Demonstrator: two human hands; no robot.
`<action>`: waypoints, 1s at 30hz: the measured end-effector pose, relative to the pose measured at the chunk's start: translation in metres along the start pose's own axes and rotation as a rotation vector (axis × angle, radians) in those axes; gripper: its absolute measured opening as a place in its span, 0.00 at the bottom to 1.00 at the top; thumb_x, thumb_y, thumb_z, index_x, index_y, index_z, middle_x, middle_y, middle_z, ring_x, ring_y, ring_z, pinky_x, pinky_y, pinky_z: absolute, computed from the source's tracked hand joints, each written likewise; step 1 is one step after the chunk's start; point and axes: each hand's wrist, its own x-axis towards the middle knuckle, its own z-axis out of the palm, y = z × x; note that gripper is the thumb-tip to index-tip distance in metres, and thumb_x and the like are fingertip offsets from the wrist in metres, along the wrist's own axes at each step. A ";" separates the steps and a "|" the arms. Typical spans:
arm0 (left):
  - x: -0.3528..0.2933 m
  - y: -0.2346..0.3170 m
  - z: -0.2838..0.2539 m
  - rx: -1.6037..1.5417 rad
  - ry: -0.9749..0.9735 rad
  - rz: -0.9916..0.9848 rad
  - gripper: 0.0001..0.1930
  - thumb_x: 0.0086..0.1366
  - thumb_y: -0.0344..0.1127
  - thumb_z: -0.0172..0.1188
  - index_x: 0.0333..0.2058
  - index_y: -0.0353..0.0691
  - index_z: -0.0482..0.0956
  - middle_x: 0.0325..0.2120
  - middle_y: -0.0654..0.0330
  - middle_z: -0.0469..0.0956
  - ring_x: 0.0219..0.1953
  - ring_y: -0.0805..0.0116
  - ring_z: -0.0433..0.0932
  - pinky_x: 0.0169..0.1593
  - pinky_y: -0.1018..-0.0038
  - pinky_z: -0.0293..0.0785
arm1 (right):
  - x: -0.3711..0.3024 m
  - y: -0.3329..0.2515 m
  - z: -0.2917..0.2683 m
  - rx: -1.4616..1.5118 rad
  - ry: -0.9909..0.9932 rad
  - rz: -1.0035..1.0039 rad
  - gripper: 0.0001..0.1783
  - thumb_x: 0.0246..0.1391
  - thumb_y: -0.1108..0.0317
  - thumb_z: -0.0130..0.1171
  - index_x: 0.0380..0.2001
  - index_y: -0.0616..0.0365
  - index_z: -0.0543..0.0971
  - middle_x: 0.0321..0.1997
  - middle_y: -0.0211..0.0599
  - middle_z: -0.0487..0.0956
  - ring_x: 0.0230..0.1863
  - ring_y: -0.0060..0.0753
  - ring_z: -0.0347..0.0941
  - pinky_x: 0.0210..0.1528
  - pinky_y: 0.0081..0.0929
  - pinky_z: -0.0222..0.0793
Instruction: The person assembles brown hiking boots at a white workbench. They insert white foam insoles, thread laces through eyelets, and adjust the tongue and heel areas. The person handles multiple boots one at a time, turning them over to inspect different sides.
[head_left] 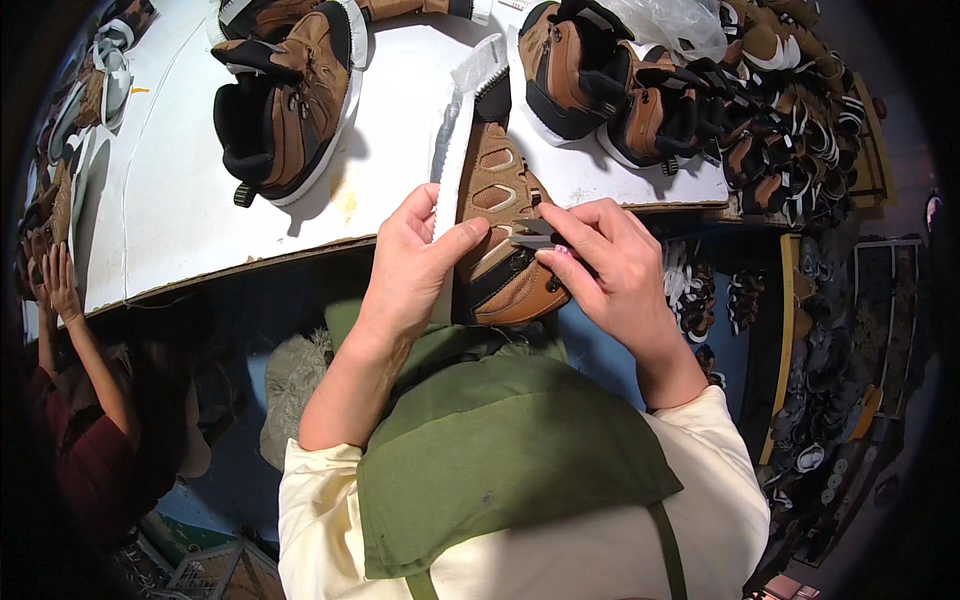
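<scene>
Boot [497,225] sits between both hands over table edge [200,262], long axis running away from the body, sole left. Left hand [415,262] wraps the sole side; right hand [605,262] pinches small snips [535,234] against the upper, blades nearly closed

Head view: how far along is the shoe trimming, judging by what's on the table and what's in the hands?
Done, as far as it shows: nothing is set apart as finished. In hand: the left hand grips a brown shoe by its white sole, while the right hand holds small snips at its side. Left: a brown and black shoe lies on the white table, and a pile of similar shoes sits to the right; their state is unclear.
</scene>
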 end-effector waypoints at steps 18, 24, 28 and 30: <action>0.022 -0.024 -0.001 -0.210 0.104 0.093 0.17 0.65 0.30 0.58 0.50 0.33 0.66 0.41 0.55 0.77 0.42 0.71 0.77 0.48 0.73 0.74 | 0.036 0.027 0.024 0.337 0.075 0.204 0.12 0.53 0.73 0.62 0.41 0.65 0.76 0.32 0.40 0.74 0.28 0.33 0.71 0.32 0.26 0.67; 0.020 -0.015 -0.009 1.178 0.465 0.921 0.32 0.51 0.27 0.67 0.55 0.31 0.65 0.47 0.51 0.70 0.46 0.58 0.71 0.51 0.67 0.68 | 0.037 0.024 0.033 0.303 0.208 0.111 0.14 0.52 0.72 0.63 0.42 0.64 0.76 0.32 0.42 0.75 0.29 0.35 0.73 0.31 0.28 0.69; 0.013 0.011 0.000 1.417 0.144 0.997 0.20 0.49 0.19 0.66 0.43 0.36 0.78 0.39 0.52 0.74 0.43 0.53 0.74 0.43 0.68 0.74 | 0.041 0.020 0.035 0.338 0.269 0.075 0.15 0.52 0.72 0.63 0.44 0.64 0.76 0.32 0.41 0.75 0.29 0.35 0.74 0.31 0.28 0.70; 0.015 0.015 0.003 1.330 0.024 0.881 0.19 0.49 0.19 0.65 0.43 0.35 0.78 0.38 0.52 0.74 0.41 0.54 0.75 0.40 0.69 0.74 | 0.041 0.019 0.036 0.313 0.319 0.051 0.16 0.52 0.72 0.64 0.44 0.64 0.76 0.32 0.41 0.76 0.28 0.35 0.74 0.30 0.28 0.70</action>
